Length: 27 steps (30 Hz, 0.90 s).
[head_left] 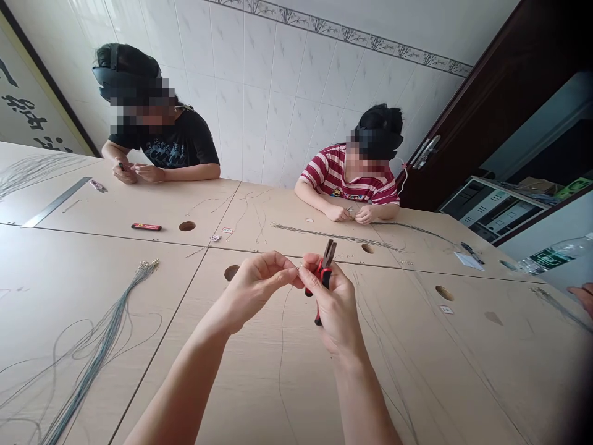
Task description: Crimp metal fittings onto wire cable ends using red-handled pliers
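My left hand (264,281) pinches the end of a thin wire, its fingertips meeting those of my right hand at the centre of the view. My right hand (331,296) is closed round red-and-black pliers (325,272), whose jaws point up, while its thumb and forefinger pinch at the same small spot. From there a thin wire (281,346) hangs down and trails toward the near side of the table. The small part between the fingertips is mostly hidden.
A bundle of grey wires (104,334) lies at left on the table (194,383); another bundle (333,235) lies beyond my hands. Two people (180,142) (352,179) sit across. A red marker (146,227), metal ruler (58,201), table holes (187,226) and a bottle (556,254) are around.
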Available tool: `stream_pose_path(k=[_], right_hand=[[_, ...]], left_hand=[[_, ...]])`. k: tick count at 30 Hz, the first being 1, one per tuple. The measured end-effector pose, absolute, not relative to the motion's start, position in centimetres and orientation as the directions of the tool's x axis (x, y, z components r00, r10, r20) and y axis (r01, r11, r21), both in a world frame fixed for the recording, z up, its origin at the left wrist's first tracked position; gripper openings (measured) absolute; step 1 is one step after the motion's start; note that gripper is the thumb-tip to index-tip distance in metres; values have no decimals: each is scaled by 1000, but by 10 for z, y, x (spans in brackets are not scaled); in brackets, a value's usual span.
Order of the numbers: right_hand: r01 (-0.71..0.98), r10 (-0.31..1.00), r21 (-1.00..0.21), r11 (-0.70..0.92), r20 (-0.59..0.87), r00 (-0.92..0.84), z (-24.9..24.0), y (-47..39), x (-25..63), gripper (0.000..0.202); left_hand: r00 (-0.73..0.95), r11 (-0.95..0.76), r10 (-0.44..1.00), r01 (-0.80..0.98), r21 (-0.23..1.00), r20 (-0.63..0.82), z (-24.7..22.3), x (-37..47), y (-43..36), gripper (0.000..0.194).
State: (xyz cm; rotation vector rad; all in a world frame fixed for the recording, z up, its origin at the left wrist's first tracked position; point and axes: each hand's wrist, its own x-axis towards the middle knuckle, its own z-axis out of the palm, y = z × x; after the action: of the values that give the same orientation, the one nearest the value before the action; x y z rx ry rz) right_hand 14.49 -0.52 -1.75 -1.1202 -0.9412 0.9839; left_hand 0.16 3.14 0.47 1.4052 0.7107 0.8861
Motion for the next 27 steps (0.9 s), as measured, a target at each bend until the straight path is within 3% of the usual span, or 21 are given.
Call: stream_pose_path(k=[11,27], right_hand=[[44,949,-975,219,223,224,-10,-11,157,17],[148,988,-981,130,140,66,-13,-14,163,21]], left_hand=[[540,-73,841,135,988,-12,9,-12,34,19],[635,-69,773,99,993,-10,6,-12,34,13]])
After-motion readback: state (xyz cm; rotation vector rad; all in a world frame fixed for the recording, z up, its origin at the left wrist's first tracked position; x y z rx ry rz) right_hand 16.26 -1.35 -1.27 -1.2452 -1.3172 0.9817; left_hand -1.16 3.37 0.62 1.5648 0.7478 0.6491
